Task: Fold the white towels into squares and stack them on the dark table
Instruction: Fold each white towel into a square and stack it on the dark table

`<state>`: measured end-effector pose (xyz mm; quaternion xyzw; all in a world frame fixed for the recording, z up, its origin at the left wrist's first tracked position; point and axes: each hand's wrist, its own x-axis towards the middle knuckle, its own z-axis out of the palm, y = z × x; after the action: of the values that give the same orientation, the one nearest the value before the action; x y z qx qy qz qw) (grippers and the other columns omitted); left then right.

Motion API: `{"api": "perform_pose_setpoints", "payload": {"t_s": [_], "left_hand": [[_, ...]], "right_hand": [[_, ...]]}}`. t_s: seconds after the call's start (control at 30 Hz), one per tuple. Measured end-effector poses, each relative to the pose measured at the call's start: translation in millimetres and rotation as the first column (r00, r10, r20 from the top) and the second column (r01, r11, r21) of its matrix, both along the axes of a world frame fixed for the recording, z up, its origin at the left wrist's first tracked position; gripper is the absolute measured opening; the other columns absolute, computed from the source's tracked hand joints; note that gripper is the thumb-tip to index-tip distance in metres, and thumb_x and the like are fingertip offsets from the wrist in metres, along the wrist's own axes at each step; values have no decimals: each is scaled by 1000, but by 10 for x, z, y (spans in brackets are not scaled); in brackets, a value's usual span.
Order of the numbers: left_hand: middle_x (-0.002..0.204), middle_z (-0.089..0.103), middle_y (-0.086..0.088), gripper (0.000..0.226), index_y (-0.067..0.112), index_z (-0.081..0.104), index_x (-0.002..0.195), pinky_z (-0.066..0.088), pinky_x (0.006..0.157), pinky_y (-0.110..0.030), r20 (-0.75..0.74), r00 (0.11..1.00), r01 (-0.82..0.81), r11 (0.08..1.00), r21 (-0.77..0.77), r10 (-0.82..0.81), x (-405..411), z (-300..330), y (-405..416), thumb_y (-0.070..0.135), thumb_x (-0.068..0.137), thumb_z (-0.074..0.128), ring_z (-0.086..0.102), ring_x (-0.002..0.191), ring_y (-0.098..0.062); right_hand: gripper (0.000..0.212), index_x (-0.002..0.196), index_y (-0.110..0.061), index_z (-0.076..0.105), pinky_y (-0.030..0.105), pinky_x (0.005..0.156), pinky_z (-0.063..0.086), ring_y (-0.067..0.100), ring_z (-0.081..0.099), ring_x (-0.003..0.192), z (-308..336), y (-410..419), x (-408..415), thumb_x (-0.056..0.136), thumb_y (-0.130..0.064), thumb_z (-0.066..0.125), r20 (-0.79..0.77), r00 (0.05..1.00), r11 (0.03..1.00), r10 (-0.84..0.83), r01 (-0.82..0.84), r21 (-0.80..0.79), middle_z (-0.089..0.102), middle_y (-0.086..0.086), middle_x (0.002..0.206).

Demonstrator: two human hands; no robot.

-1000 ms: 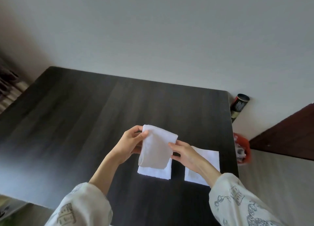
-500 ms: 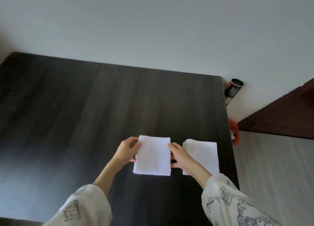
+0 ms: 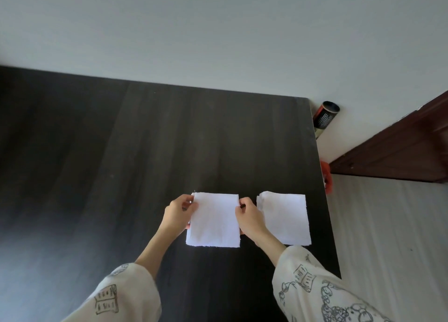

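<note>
A white towel (image 3: 214, 221) folded into a near square lies flat on the dark table (image 3: 121, 164), near its right front part. My left hand (image 3: 178, 213) pinches the towel's upper left corner and my right hand (image 3: 251, 216) pinches its upper right corner. Just to the right, a stack of folded white towels (image 3: 287, 218) rests on the table, partly hidden behind my right wrist.
The table's right edge runs close to the stack. Beyond it stand a dark cylindrical can (image 3: 324, 116) against the white wall and a red object (image 3: 327, 180) on the floor. A dark brown wooden panel (image 3: 400, 147) is at the right.
The towel, held up and half folded a second ago, has been brought down and laid flat on the table. Both hands keep hold of its top corners.
</note>
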<state>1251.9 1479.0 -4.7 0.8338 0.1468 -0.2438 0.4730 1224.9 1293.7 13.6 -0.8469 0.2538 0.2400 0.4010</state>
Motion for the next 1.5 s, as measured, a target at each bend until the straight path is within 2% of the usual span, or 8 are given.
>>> {"api": "perform_pose_setpoints", "payload": {"t_s": [0.3, 0.53, 0.67, 0.83, 0.97, 1.17, 1.3, 1.5], "left_hand": [[101, 62, -9, 21, 8, 54, 110, 54, 60, -29, 47, 997, -60, 995, 76, 57, -27, 35, -24, 17, 91, 54, 62, 85, -27], [121, 56, -12, 29, 8, 50, 121, 46, 84, -30, 265, 962, -111, 978, 177, 62, -113, 378, -222, 15, 93, 50, 56, 97, -21], [124, 54, -9, 27, 10, 52, 121, 44, 84, -25, 370, 927, 15, 991, 136, -64, -419, 749, -702, 15, 94, 47, 55, 100, -18], [127, 56, -4, 30, 15, 51, 124, 44, 90, -26, 343, 880, 323, 943, 79, -329, -1140, 1057, -1611, 22, 95, 46, 56, 110, -21], [119, 59, -2, 25, 15, 56, 118, 45, 84, -20, 389, 758, 558, 829, 30, -524, -1843, 1210, -2355, 19, 95, 47, 57, 100, -13], [110, 65, -5, 23, 13, 60, 113, 49, 91, -36, 442, 584, 760, 650, -4, -681, -3129, 1378, -3650, 18, 94, 50, 61, 101, -22], [94, 61, -1, 19, 9, 60, 109, 43, 72, -11, 498, 365, 909, 417, -8, -786, -4107, 1575, -4676, 9, 93, 49, 58, 85, -17], [97, 63, 6, 18, 25, 55, 104, 49, 85, -35, 546, 56, 998, 61, -10, -836, -5484, 1831, -6024, 13, 94, 47, 62, 92, -18]], "right_hand": [[25, 118, -15, 46, 36, 80, 57, 16, 60, 88, -18, -23, -18, 95, -24, 49, 11, 1000, 1000, 11, -11, 0, 60, 6, 106], [29, 124, -17, 46, 23, 76, 54, 16, 61, 94, 230, -227, -249, 96, -25, 48, 0, 997, 986, -84, 83, 147, 57, 4, 118], [26, 120, -14, 53, 12, 66, 48, 17, 62, 97, 603, -640, -582, 98, -25, 45, 88, 984, 970, -156, 136, 202, 60, 5, 118], [23, 114, -14, 54, 24, 78, 53, 16, 64, 89, 990, -1439, -1498, 98, -27, 44, 246, 914, 926, -324, 252, 283, 64, 5, 105], [17, 108, -9, 56, 24, 67, 49, 13, 59, 70, 1153, -2079, -2590, 98, -15, 44, 270, 796, 814, -542, 418, 402, 63, 2, 83], [16, 103, -12, 56, 22, 61, 47, 15, 60, 68, 1488, -3051, -4546, 96, -7, 42, 348, 576, 673, -740, 627, 392, 64, 1, 81], [17, 104, -10, 56, 21, 63, 48, 14, 60, 69, 1708, -3618, -5862, 97, -7, 41, 395, 333, 485, -856, 782, 392, 63, 2, 81], [17, 106, -10, 59, 27, 68, 50, 17, 62, 72, 1805, -4253, -7455, 97, -12, 45, 432, -5, 190, -902, 893, 407, 65, 3, 85]]}}
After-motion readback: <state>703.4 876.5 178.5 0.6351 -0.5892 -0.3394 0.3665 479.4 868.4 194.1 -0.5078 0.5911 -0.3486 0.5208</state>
